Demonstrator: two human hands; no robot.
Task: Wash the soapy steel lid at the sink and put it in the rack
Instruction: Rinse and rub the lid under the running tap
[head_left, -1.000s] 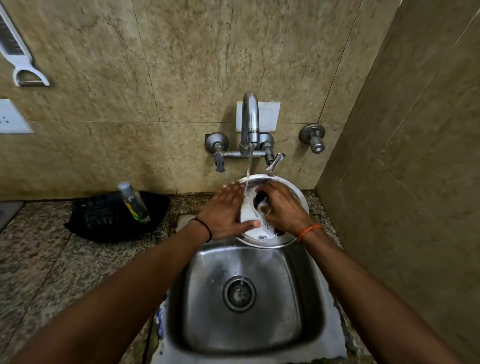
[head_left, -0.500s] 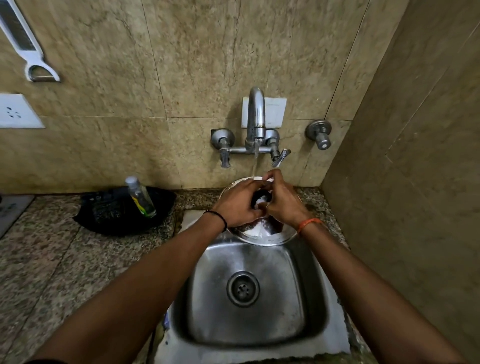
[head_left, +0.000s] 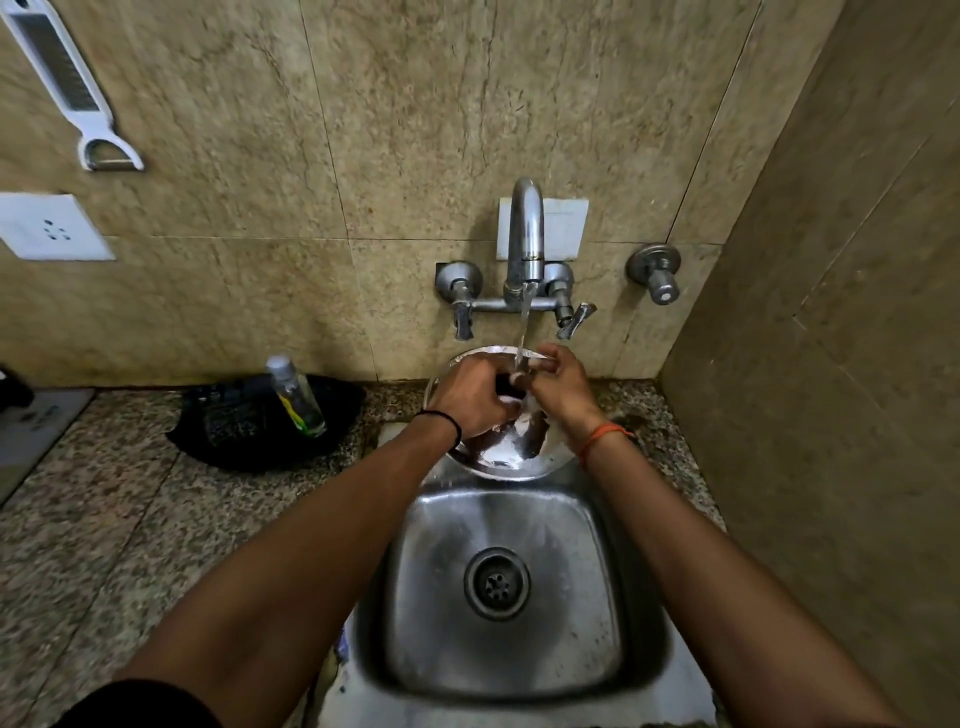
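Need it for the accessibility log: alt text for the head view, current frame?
Two hands, left hand and right hand, hold a round steel lid under water running from a wall tap, above the back edge of a steel sink. A clear bottle stands on the granite counter to the left.

A clear bottle (head_left: 297, 396) stands in a black basin (head_left: 218, 436) on the granite counter (head_left: 104, 519); a white peeler (head_left: 70, 88) hangs above.
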